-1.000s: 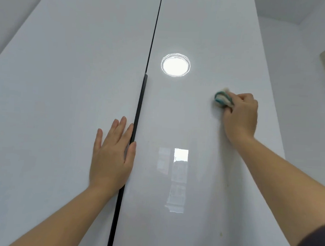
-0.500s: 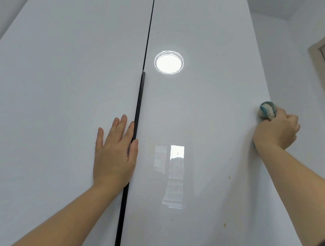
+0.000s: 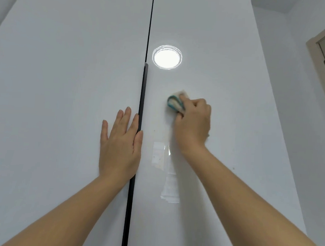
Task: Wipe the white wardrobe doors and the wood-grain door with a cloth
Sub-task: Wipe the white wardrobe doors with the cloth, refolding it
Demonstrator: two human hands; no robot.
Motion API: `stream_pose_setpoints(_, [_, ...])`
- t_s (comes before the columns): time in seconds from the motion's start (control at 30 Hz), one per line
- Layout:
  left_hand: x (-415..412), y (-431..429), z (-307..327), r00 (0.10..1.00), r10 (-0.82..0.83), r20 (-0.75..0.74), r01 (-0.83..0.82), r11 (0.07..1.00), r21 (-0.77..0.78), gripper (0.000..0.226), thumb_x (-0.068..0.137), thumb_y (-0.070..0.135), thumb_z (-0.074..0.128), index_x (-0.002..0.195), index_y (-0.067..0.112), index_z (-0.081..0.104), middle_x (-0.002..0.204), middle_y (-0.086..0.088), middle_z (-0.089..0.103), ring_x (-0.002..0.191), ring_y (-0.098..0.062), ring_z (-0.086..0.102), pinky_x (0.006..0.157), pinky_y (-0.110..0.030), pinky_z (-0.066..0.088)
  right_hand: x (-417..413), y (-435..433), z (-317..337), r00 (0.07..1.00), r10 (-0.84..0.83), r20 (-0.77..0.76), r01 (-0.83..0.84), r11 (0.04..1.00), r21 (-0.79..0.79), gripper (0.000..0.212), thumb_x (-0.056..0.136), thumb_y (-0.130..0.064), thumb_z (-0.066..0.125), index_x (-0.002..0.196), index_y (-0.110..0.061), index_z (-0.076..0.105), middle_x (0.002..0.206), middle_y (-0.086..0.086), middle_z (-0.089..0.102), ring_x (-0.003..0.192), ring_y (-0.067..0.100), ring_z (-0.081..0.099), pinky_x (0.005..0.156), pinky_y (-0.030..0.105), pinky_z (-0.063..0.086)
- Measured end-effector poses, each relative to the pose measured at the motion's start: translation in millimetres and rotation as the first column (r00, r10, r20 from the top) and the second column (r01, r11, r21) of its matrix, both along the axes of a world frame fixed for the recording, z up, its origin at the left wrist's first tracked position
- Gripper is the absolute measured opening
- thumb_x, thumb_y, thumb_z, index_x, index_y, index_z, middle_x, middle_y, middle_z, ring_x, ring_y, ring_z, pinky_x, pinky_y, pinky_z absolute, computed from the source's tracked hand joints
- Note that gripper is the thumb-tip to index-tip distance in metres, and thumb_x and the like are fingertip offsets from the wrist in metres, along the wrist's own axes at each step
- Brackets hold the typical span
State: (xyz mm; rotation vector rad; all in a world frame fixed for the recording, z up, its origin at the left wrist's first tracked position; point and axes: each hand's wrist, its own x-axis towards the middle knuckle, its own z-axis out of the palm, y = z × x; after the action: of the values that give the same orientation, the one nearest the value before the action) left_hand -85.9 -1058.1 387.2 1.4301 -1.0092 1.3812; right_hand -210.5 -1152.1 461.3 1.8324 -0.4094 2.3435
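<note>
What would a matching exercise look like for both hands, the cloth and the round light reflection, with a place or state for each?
Things:
1. left hand
2. right hand
3. cloth
4. round light reflection

Places or states:
A. bunched, white with a teal edge
B. flat on the left door, at the black strip
C. curled round the cloth, on the right door
D. bright, above the cloth

Pairs: 1-B, 2-C, 3-A, 4-D.

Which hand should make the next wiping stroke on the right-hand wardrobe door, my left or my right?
Right. The right hand grips the cloth against the right door, so it can likely sweep on. The left hand lies flat on the left door by the black handle strip, holding nothing.
</note>
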Motion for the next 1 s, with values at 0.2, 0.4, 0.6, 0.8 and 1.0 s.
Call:
stream_pose_setpoints(0.2, [2.2, 1.2, 2.9, 1.0, -0.022, 0.01, 0.022, 1.0, 0.015, 0.063, 0.095, 0.04, 0.004, 0.152, 0.023, 0.024, 0.161, 0.008, 0.012, 0.147, -0.004, -0.001, 0.12, -0.036, -0.009, 37.0, 33.0, -14.0, 0.991, 0.011, -0.13, -0.034, 0.984, -0.173, 0.044, 0.081, 0.001, 0.055, 0.117, -0.023, 0.067, 0.098, 0.005, 0.055, 0.092, 0.025, 0.047, 0.076, 0.039, 0.045])
stream_pose_setpoints(0.4, [7.6, 5.6, -5.1, 0.997, -0.002, 0.071, -0.004, 0.996, 0.084, 0.062, 0.096, 0.039, 0.005, 0.153, 0.021, 0.02, 0.16, 0.012, 0.011, 0.147, -0.002, -0.001, 0.119, -0.033, -0.011, 30.2, 25.2, -30.0, 0.981, -0.001, -0.194, -0.055, 0.959, -0.28, 0.037, 0.08, -0.001, 0.06, 0.113, -0.017, 0.069, 0.09, 0.006, 0.056, 0.086, 0.026, 0.05, 0.066, 0.04, 0.047])
stream_pose_setpoints(0.6, [1.7, 6.9, -6.2, 0.998, 0.029, 0.052, -0.034, 0.995, 0.089, 0.066, 0.092, 0.043, 0.014, 0.153, 0.019, 0.023, 0.16, 0.007, 0.016, 0.148, -0.007, 0.004, 0.121, -0.038, -0.001, 12.1, 16.2, -28.6, 0.949, -0.213, -0.232, 0.107, 0.912, -0.396, 0.025, 0.071, -0.011, 0.075, 0.095, -0.015, 0.07, 0.08, 0.005, 0.054, 0.072, 0.025, 0.053, 0.054, 0.026, 0.03])
stream_pose_setpoints(0.8, [-1.0, 6.4, -6.4, 0.991, 0.123, 0.054, -0.126, 0.991, 0.054, 0.062, 0.093, 0.037, 0.02, 0.148, 0.012, 0.035, 0.157, 0.001, 0.028, 0.146, -0.014, 0.02, 0.12, -0.043, 0.013, -40.7, -22.5, -21.9, 0.951, -0.253, -0.175, 0.213, 0.952, -0.218, 0.024, 0.079, -0.015, 0.064, 0.103, -0.014, 0.067, 0.094, 0.008, 0.054, 0.089, 0.031, 0.052, 0.06, 0.036, 0.043])
stream_pose_setpoints(1.0, [0.4, 4.4, -8.4, 0.986, 0.159, 0.059, -0.162, 0.985, 0.052, 0.061, 0.094, 0.035, 0.018, 0.147, 0.011, 0.038, 0.156, 0.001, 0.031, 0.145, -0.015, 0.024, 0.119, -0.044, 0.016, -97.0, -72.6, -22.9, 0.952, -0.299, -0.066, 0.3, 0.954, -0.001, 0.022, 0.086, -0.017, 0.059, 0.106, -0.01, 0.063, 0.105, 0.009, 0.052, 0.097, 0.028, 0.049, 0.064, 0.034, 0.037])
